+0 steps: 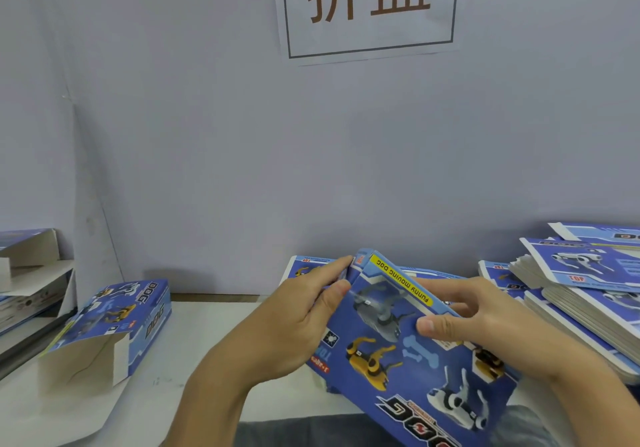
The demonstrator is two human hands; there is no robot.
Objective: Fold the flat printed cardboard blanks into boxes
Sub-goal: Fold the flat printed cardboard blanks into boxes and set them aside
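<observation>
Low in the frame, right of centre, the left hand (298,315) pinches the far corner of a blue printed box blank (408,353), while the right hand (485,322) curls round its right edge, thumb on the printed face. A stack of flat blanks (575,294) lies at the right edge, and a folded box (114,325) rests at lower left

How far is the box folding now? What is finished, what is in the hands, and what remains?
Done: one folded box lies on the table's left, its end flaps open. In hand: the left hand and right hand both grip a blank that is being shaped. Left: a thick stack of flat blanks waits on the right.
</observation>
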